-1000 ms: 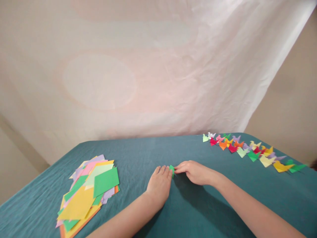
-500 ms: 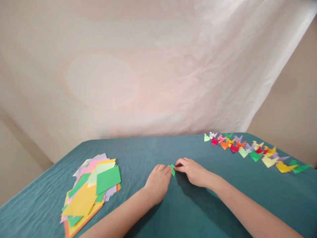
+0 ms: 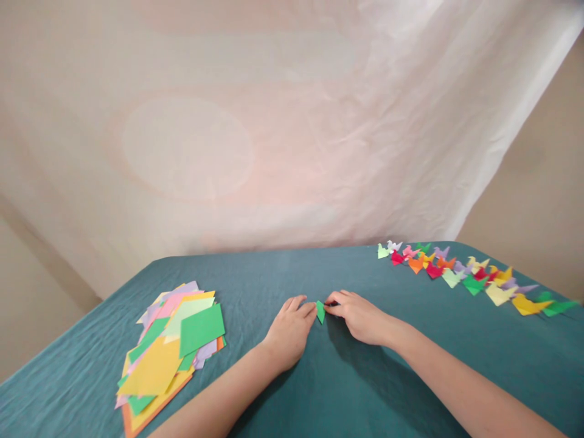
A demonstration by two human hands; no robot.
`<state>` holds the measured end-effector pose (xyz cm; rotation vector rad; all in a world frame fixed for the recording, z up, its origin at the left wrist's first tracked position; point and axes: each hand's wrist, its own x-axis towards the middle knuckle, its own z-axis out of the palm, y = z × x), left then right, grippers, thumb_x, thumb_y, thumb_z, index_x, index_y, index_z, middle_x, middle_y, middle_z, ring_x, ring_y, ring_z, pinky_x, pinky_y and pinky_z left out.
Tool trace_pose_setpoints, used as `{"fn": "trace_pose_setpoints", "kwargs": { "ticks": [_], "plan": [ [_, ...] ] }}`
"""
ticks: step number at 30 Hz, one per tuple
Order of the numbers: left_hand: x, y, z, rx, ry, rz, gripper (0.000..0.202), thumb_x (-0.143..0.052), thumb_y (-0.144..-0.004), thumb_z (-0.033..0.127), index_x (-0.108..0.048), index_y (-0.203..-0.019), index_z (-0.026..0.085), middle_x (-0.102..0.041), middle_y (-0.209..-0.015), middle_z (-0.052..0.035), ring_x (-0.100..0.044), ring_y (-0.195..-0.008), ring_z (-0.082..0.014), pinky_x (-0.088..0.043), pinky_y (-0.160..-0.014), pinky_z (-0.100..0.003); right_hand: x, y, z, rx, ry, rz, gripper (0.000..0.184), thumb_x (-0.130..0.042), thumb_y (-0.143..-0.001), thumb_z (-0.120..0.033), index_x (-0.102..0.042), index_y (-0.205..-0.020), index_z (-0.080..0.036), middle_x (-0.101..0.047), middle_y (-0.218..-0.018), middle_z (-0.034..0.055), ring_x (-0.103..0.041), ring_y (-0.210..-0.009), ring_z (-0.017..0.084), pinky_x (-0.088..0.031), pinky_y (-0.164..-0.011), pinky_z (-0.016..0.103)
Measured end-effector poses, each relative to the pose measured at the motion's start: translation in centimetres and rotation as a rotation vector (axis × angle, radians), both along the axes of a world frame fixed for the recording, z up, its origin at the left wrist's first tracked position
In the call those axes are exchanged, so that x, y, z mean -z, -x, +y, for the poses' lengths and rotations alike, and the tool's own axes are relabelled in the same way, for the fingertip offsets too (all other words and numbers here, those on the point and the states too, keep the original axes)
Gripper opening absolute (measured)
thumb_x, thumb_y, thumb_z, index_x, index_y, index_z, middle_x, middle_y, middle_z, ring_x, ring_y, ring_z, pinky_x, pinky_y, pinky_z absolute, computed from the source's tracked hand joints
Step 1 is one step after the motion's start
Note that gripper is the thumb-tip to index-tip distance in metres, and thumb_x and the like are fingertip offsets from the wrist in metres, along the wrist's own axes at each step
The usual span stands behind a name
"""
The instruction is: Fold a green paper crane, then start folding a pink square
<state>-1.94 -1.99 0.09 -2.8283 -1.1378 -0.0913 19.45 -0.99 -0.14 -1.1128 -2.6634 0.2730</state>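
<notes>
A small piece of folded green paper (image 3: 320, 312), kite-shaped with its point toward me, lies on the table between my hands. My left hand (image 3: 291, 330) rests palm down at its left edge, fingers stretched out and slightly apart, the fingertips touching the paper. The left thumb is hidden. From the right, my right hand (image 3: 354, 313) pinches the paper's edge between thumb and forefinger, with its other fingers curled above.
On the left lies a loose pile of coloured paper sheets (image 3: 201, 330), a green one on top. Several small folded paper birds (image 3: 499, 294) stand in rows at the right. A dark green cloth (image 3: 274, 274) covers the table, and a pale sheet (image 3: 292, 140) hangs behind it.
The left fingers have spread a little, with the forefinger lifting, and more of the green paper shows. My right hand keeps its pinch. The whole view has shifted slightly.
</notes>
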Motion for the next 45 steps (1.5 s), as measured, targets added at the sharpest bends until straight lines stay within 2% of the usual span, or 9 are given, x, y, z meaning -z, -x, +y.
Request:
{"fn": "trace_pose_setpoints", "kwargs": {
  "ticks": [8,13,18,24,29,34,38,45],
  "plan": [
    [0.4,0.1,0.0,0.039,-0.057,-0.004,0.038,-0.036,-0.087,0.015,-0.047,-0.124,0.016,-0.054,-0.121,-0.0084,-0.042,-0.116,-0.0220,-0.026,-0.102,-0.037,0.9,0.0,0.6,0.048,-0.028,0.075,0.038,-0.037,-0.082,-0.003,-0.066,-0.103,-0.017,-0.061,-0.103,0.0078,-0.052,-0.094,0.018,-0.039,-0.086,0.028],
    [0.5,0.0,-0.2,0.074,-0.063,0.027,0.037,-0.036,-0.088,0.015,-0.046,-0.124,0.017,-0.053,-0.123,-0.0090,-0.047,-0.111,-0.0214,-0.033,-0.097,-0.035,1.6,-0.4,0.9,0.019,-0.094,0.041,0.039,-0.038,-0.081,-0.003,-0.064,-0.107,-0.017,-0.060,-0.107,0.0076,-0.052,-0.096,0.018,-0.039,-0.087,0.030],
    [0.4,0.1,-0.2,0.088,-0.078,0.057,0.038,-0.037,-0.088,0.015,-0.045,-0.125,0.018,-0.050,-0.126,-0.0097,-0.047,-0.112,-0.0214,-0.032,-0.096,-0.035,2.1,-0.4,1.1,0.023,-0.156,0.048,0.039,-0.039,-0.081,-0.004,-0.065,-0.106,-0.019,-0.061,-0.105,0.0070,-0.051,-0.095,0.018,-0.040,-0.087,0.032],
    [-0.1,0.0,-0.5,0.041,-0.095,0.094,0.040,-0.034,-0.088,0.016,-0.043,-0.126,0.014,-0.050,-0.126,-0.0096,-0.047,-0.108,-0.0212,-0.026,-0.100,-0.036,2.7,0.2,0.8,0.079,-0.216,0.098,0.040,-0.038,-0.081,-0.003,-0.061,-0.110,-0.018,-0.061,-0.104,0.0074,-0.051,-0.095,0.018,-0.042,-0.086,0.033],
    [-0.1,0.1,-0.4,0.033,-0.070,0.056,0.041,-0.035,-0.086,0.014,-0.043,-0.126,0.014,-0.052,-0.122,-0.0087,-0.044,-0.107,-0.0221,-0.027,-0.099,-0.036,2.4,0.6,0.4,0.041,-0.215,0.074,0.035,-0.041,-0.087,-0.010,-0.059,-0.115,-0.021,-0.058,-0.109,0.0079,-0.050,-0.097,0.019,-0.041,-0.085,0.035],
    [0.3,0.2,-0.2,0.019,-0.064,-0.001,0.039,-0.037,-0.086,0.012,-0.046,-0.124,0.017,-0.054,-0.116,-0.0083,-0.042,-0.110,-0.0230,-0.029,-0.098,-0.037,2.2,0.7,0.4,0.035,-0.155,0.049,0.037,-0.041,-0.087,-0.010,-0.058,-0.117,-0.023,-0.058,-0.110,0.0077,-0.048,-0.100,0.020,-0.039,-0.087,0.035],
    [0.1,0.5,-0.2,0.065,-0.056,-0.018,0.037,-0.042,-0.087,0.016,-0.046,-0.124,0.021,-0.054,-0.115,-0.0061,-0.041,-0.111,-0.0227,-0.027,-0.100,-0.037,1.8,0.7,0.3,0.032,-0.117,0.013,0.037,-0.041,-0.085,-0.009,-0.059,-0.115,-0.022,-0.058,-0.111,0.0076,-0.047,-0.100,0.020,-0.038,-0.086,0.034],
    [0.0,0.6,-0.5,0.125,-0.049,-0.019,0.035,-0.040,-0.089,0.020,-0.046,-0.124,0.022,-0.048,-0.127,-0.0064,-0.031,-0.126,-0.0238,-0.023,-0.104,-0.040,0.9,0.9,0.1,0.046,-0.084,-0.036,0.041,-0.040,-0.083,-0.006,-0.058,-0.117,-0.022,-0.056,-0.113,0.0079,-0.047,-0.100,0.021,-0.037,-0.084,0.035]
  ]
}}
